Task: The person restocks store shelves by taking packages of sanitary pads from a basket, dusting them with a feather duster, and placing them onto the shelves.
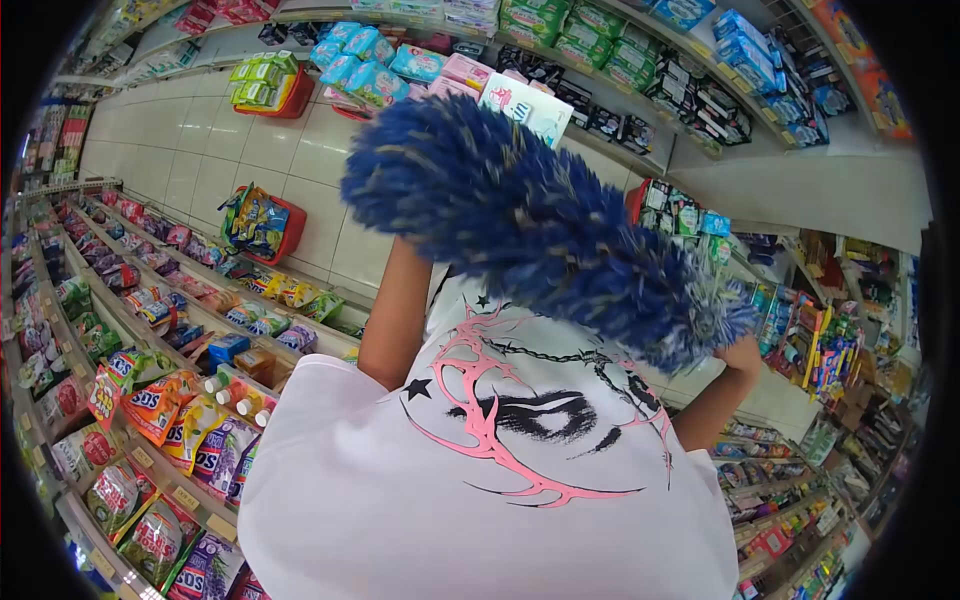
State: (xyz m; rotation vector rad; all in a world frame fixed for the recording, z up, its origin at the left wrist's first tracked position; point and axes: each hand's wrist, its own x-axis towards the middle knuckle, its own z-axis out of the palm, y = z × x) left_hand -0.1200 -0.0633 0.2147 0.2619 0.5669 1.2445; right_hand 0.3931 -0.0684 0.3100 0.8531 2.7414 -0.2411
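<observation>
A fluffy blue duster (520, 210) with pale flecks slants across the middle of the view, in front of my chest. At its lower right end is my right hand (738, 356), closed on it; the fibres cover most of the fingers and any handle. My left forearm (395, 315) rises behind the duster's upper left part. The duster hides my left hand, so its fingers and anything in them do not show. My white printed shirt (480, 520) fills the lower middle.
Shelves of colourful pouches (160, 410) curve along the left. Red baskets hold goods on the tiled floor (200, 140), one with yellow and blue packs (262, 225). Green packs (590, 40) line the far shelf. More stocked shelves (770, 470) stand at the right.
</observation>
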